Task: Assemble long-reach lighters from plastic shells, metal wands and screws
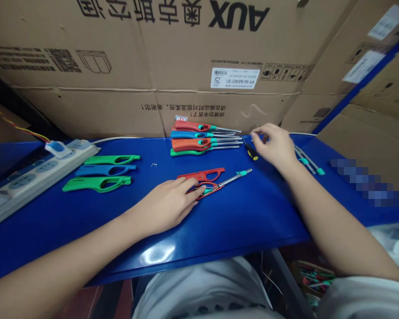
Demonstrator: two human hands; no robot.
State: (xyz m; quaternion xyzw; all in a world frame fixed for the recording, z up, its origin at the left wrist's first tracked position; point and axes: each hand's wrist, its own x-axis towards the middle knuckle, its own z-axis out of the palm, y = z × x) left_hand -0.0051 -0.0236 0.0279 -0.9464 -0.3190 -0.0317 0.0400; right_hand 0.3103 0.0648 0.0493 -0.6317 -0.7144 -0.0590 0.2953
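My left hand [168,206] rests on a red gas lighter with its handle opened up, fingers bent over it and holding it against the table. Its metal tube [232,177] with a teal collar points to the upper right. The loose red handle half [216,174] lies just behind it, partly under my fingers. Over at the right, my right hand [275,144] hovers with loosely curled fingers, thumb and forefinger a little apart. Nothing shows between them. Close below those fingertips lies a small screwdriver [252,153] with a black and yellow handle.
Several lighters [191,145] lie stacked against the cardboard [119,110]. Green and blue handle shells [108,170] sit at left beside a power strip [43,170]. Small screws [154,165] lie nearby. Metal tubes [309,161] are behind my right wrist. A box of parts [314,277] stands below the table.
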